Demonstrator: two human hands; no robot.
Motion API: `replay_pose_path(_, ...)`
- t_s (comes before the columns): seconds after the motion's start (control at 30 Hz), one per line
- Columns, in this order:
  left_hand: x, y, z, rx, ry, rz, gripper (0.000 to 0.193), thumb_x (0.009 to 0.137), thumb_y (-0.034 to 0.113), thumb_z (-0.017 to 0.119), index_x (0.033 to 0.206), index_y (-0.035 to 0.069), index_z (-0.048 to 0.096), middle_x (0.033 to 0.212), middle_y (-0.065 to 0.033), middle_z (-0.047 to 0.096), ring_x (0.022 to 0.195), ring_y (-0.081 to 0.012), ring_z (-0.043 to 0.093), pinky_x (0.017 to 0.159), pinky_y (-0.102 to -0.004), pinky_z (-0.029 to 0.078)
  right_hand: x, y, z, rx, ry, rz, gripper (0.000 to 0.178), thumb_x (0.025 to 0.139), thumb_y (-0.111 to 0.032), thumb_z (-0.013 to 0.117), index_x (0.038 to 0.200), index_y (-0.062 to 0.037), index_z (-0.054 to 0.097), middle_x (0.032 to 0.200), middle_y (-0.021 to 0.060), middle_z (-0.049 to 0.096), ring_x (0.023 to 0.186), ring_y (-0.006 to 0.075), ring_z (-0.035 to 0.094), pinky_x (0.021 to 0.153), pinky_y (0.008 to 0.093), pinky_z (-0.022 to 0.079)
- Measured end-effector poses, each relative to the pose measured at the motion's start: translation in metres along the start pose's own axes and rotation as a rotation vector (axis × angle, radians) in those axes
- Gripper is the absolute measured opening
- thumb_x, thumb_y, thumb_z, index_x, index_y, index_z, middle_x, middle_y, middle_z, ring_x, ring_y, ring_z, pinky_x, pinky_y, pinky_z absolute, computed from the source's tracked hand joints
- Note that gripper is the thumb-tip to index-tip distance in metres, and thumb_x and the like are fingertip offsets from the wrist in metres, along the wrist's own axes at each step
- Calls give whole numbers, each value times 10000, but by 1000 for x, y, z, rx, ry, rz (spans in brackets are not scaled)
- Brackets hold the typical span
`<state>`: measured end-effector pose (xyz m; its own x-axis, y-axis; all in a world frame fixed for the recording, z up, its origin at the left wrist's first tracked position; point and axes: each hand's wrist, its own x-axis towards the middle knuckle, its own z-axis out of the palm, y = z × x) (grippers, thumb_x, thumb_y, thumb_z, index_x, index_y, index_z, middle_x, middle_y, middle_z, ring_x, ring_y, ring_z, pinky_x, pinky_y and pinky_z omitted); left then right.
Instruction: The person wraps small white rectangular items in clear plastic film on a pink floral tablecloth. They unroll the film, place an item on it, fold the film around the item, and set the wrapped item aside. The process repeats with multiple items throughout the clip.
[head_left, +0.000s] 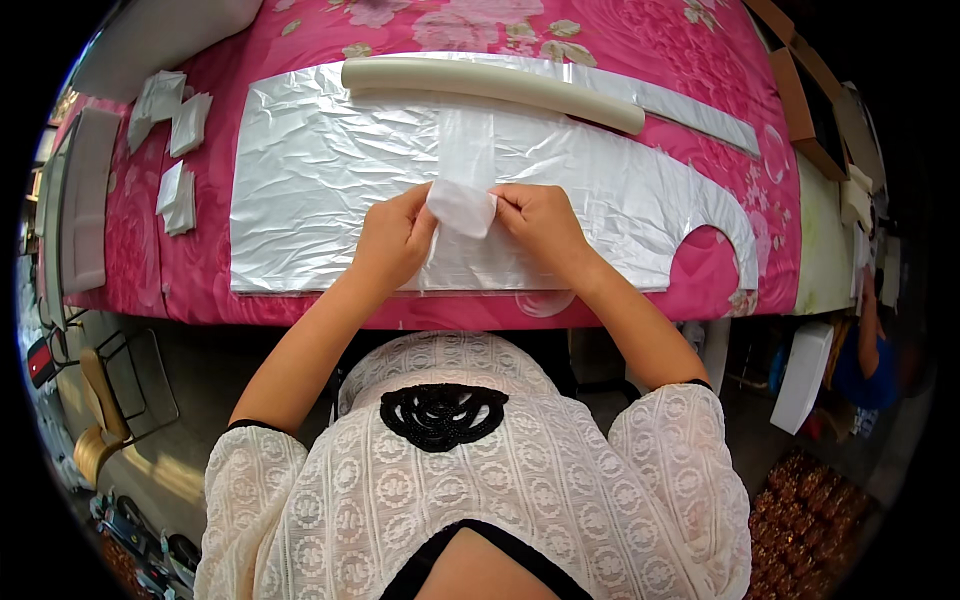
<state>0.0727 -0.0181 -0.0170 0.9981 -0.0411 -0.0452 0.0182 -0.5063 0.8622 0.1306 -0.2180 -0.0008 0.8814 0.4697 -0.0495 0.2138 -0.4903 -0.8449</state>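
Observation:
A small translucent white plastic piece [463, 208] is stretched between my two hands. My left hand [396, 235] pinches its left edge between thumb and fingers. At its right edge, the fingertips of my right hand [545, 225] are closed on it. Beneath my hands lies a wide, wrinkled stack of shiny white plastic bags [330, 160], with a rounded cutout at the right end. A paler strip [465, 140] runs down the middle of the stack toward the held piece. Along the stack's far side rests a long cream-coloured tube [490, 88].
Small folded white bundles [183, 125] lie at the left on the pink floral cloth [690, 45]. A cardboard box [805, 110] stands at the far right. Below the table's left end is a chair [105, 395]. Another person [868, 360] in blue is at the right edge.

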Motion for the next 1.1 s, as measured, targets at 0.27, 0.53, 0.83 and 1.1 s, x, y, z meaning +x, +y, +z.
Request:
replay_pose_path(0.27,4,11,11,516,98,443,558,888,216,527,1362,-12,340,1414,-206,329,1277,-318,379,1031,-410,331,44,-1,-16,134,-302,473,271,837,-245,624,753,10,662,622,54,626,536,104,612,499,237,444)
replay_pose_path(0.53,-1,4,38,701,-31,308,725,870,340,522,1403,-49,220,1483,-211,186,1391,-321,162,1121,-442,120,39,-7,-12,109,-246,481,214,791,-191,657,834,19,639,708,97,647,596,158,641,581,276,494)
replay_pose_path(0.83,7,10,32,681,-3,297,657,830,256,554,1361,-53,320,1435,-192,305,1334,-305,289,1095,-405,215,16,17,5,-546,131,-631,459,730,-108,670,1156,5,543,1190,156,546,1136,303,499,967,394,399)
replay_pose_path(1.1,23,2,26,687,75,379,481,728,61,572,1191,-51,508,1253,-157,515,1172,-282,472,984,-383,378,39,27,-13,-390,-86,-589,459,715,15,551,1171,-29,569,1253,128,536,1182,285,484,1024,376,370)
